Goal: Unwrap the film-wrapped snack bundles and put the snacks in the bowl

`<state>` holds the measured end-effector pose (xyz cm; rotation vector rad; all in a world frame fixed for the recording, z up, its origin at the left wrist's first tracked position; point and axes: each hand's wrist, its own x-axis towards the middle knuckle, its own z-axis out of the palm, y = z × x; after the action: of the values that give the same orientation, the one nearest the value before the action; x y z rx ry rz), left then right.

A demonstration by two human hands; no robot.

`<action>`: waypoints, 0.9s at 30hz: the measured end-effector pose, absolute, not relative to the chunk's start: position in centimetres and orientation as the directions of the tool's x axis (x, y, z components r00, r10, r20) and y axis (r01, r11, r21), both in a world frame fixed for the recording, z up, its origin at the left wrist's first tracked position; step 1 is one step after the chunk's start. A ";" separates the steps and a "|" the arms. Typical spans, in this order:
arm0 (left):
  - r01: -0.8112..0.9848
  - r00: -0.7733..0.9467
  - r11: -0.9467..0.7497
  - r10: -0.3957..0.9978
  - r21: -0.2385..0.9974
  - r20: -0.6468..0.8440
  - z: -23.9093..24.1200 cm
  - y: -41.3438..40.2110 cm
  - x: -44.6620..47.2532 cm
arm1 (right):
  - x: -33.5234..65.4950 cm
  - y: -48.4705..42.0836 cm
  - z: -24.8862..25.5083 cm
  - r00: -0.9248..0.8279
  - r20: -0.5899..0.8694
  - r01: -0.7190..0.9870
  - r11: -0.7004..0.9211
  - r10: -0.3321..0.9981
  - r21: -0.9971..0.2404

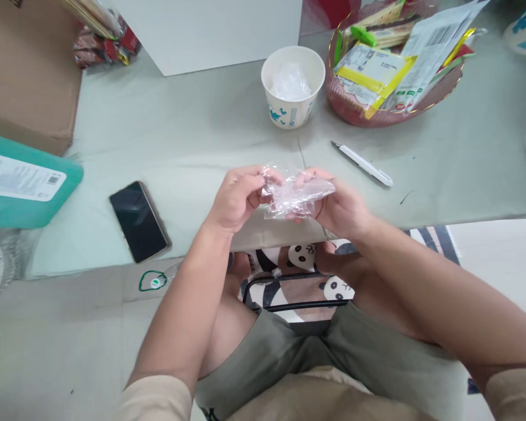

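Between my two hands is a crinkled clear plastic bag (291, 197), held just above the table's front edge. My left hand (239, 196) pinches its left side between thumb and fingers. On the other side my right hand (339, 202) grips the bag, its fingers partly behind the plastic. Whether anything lies inside the bag I cannot tell. Beyond the hands stands a white paper cup (293, 111) with blue print, holding crumpled clear plastic (290, 82). A white pen (363, 164) lies to the right of my right hand.
A black phone (139, 222) lies at the left, near a teal box (30, 187) and a cardboard box (28, 88). At the back right, a pink bowl (350, 111) holds several packets. A white panel (219, 35) stands behind the cup. My knees are below the table edge.
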<state>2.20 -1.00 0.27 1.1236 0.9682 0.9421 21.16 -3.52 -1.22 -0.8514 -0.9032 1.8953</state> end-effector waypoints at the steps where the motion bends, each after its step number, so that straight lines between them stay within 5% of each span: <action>1: -0.086 0.289 0.187 0.945 0.979 -0.156 0.3 -1.0 2.2 | 21.2 -3.4 -1.2 -0.393 -0.213 -0.386 -0.370 0.895 -0.845; 8: 0.100 0.221 0.104 0.967 0.990 -0.124 -0.5 -0.9 2.2 | 21.4 -3.4 -1.7 -0.220 -0.199 -0.132 -0.231 0.955 -0.964; 15: 0.032 0.329 0.147 0.932 0.989 -0.150 -0.7 -1.0 2.4 | 21.2 -3.4 -1.1 -0.105 -0.136 -0.097 -0.146 0.985 -0.984; 27: -0.105 0.291 0.182 0.946 0.978 -0.145 0.5 -0.7 2.4 | 20.6 -1.7 -2.2 -0.081 -0.254 -0.303 -0.267 0.964 -0.915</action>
<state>2.42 -0.72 0.50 1.1167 0.9814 0.9409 20.56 -1.65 -2.22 -1.1338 -0.8583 1.5644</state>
